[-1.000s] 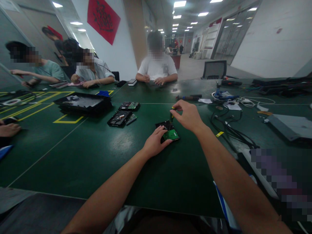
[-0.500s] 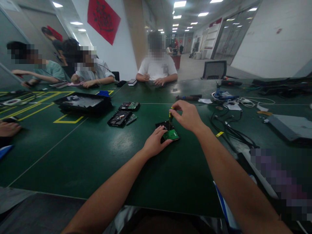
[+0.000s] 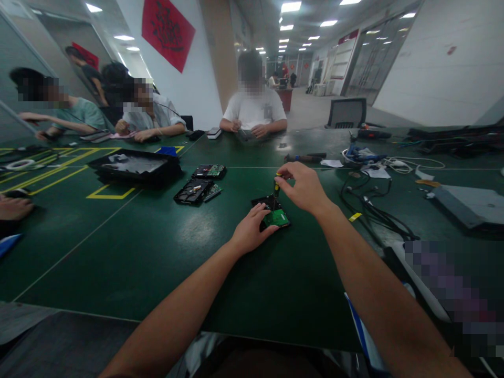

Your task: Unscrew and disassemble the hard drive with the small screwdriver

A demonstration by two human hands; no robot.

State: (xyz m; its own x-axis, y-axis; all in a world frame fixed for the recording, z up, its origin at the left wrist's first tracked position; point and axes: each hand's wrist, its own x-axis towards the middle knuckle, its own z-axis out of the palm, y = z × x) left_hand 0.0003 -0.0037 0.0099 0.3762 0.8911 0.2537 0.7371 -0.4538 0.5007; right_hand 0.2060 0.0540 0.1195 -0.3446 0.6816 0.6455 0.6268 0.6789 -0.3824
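In the head view, the right hand [image 3: 305, 186], right of centre in the frame, is closed around the yellow-and-black handle of a screwdriver [image 3: 276, 184]. The tool stands nearly upright, its thin shaft pointing down at a hard drive [image 3: 280, 217] just below; whether the tip sits in a screw is too small to tell. The drive lies a little right of the middle of the frame, flat on the green surface [image 3: 157, 262], its green circuit board facing up. The left hand [image 3: 252, 229] rests on the drive's left side with the thumb spread away from the fingers; whether it grips the edges or only presses cannot be told.

Left of centre, two more drives lie near each other, a nearer one [image 3: 191, 191] and a farther one [image 3: 208, 171], with a loose circuit board [image 3: 213, 192] just beside the nearer. A black tray [image 3: 136, 179] stands farther left. In the right part of the frame lie dark cables [image 3: 388, 218] and a grey metal box [image 3: 472, 202]. At upper centre, a person in a white shirt [image 3: 254, 107] sits across the surface.
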